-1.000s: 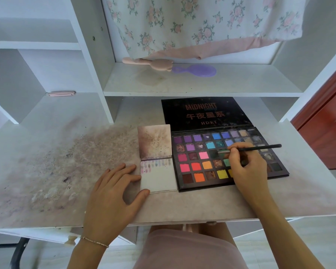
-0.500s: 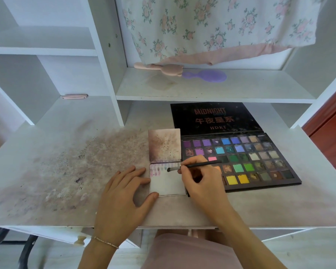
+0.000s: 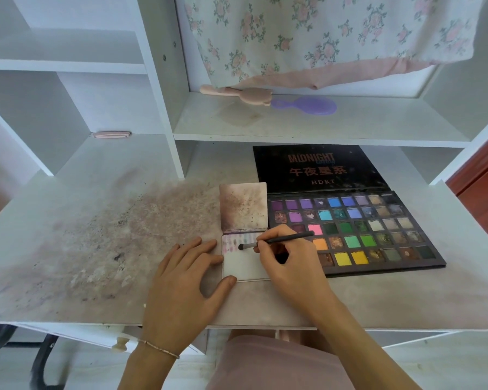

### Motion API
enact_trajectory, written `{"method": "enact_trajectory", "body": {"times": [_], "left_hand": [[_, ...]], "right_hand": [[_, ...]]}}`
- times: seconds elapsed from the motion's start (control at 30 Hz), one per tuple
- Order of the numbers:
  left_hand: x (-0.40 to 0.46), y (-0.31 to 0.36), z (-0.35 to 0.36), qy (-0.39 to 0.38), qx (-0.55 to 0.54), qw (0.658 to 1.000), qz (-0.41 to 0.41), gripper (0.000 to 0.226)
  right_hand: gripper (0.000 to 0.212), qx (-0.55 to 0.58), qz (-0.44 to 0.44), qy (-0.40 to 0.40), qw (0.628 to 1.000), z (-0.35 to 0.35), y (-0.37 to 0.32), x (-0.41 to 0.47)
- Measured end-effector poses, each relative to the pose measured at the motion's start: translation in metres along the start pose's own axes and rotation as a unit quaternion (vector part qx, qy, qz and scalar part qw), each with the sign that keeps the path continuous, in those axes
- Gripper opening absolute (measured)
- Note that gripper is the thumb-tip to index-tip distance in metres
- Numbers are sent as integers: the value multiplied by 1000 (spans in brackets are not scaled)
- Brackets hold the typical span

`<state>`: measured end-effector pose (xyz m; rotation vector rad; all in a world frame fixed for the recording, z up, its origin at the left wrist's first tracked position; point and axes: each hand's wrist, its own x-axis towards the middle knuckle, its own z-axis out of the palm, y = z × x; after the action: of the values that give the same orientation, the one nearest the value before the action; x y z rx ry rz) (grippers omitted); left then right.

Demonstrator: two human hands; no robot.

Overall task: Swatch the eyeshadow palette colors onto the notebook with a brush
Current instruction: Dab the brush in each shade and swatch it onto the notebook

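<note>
**Operator:** Powder-stained white laminate is what I see under both hands: the desk [image 3: 68,249] carries a grainy brown-pink smear from about 9 o'clock toward the centre, with dark flecks in it.

**Second:** Where is the work itself?

**Operator:** Dead centre. The notebook [image 3: 244,264] lies open, its small flipped-up cover mottled brown, its lower page pale with a row of faint pink and grey swatches along the top edge. My left hand [image 3: 181,285] lies flat beside it, fingers spread and straight, fingertips and thumb touching the page's left edge and near corner. My right hand [image 3: 290,266] pinches the brush [image 3: 276,240], a thin dark handle with a silver ferrule; its dark tuft touches the page in the swatch row.

**Second:** And the palette?

**Operator:** Just beside the notebook at 3 o'clock, the eyeshadow palette [image 3: 378,229] lies open: matte black card, a grid of square pans in purples, blues, greens, yellows and some glittery browns, with a printed lid lying flat behind it at 1 o'clock.

**Second:** Room to move?

**Operator:** The desk's front edge runs just under my wrists. A shelf [image 3: 321,130] overhangs at 12 o'clock, holding a pink brush [image 3: 237,92] and a purple one [image 3: 307,105], touching end to end. An upright panel [image 3: 164,94] stands at 11 o'clock, and floral fabric [image 3: 321,38] hangs above.
</note>
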<state>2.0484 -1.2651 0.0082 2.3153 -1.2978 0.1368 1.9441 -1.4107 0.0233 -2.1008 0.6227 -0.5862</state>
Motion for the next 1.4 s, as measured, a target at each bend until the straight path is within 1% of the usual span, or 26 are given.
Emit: {"method": "enact_trajectory", "body": {"times": [0.23, 0.43, 0.53, 0.7, 0.87, 0.93, 1.13, 1.2, 1.27, 1.33, 1.4], "left_hand": [[-1, 0, 0, -1, 3, 1000, 2, 42], [-1, -1, 0, 1, 1, 1000, 3, 42], [-1, -1, 1, 2, -2, 1000, 1, 42], [0, 0, 1, -2, -7, 1000, -2, 42], [-1, 0, 0, 0, -3, 1000, -3, 42], [-1, 0, 0, 2, -3, 1000, -3, 42], [-1, 0, 0, -2, 0, 1000, -3, 36], [-1, 0, 0, -7, 0, 1000, -5, 40], [-1, 0, -1, -8, -3, 1000, -6, 43], [0, 0, -1, -8, -4, 1000, -7, 43], [0, 0, -1, -10, -3, 1000, -7, 44]], "right_hand": [[12, 4, -2, 2, 1000, 0, -1, -1], [12, -18, 4, -2, 1000, 1, -1, 0], [13, -1, 2, 5, 1000, 0, -1, -1], [8, -10, -6, -5, 1000, 1, 0, -1], [18, 16, -9, 26, 999, 0, 0, -1], [19, 21, -8, 31, 999, 0, 0, 0], [12, -3, -6, 1, 1000, 2, 1, 0], [14, 1, -12, 10, 1000, 2, 1, 0], [22, 25, -24, 29, 999, 1, 1, 0], [27, 70, -37, 63, 995, -2, 0, 0], [25, 103, -48, 98, 989, -4, 0, 0]]}}
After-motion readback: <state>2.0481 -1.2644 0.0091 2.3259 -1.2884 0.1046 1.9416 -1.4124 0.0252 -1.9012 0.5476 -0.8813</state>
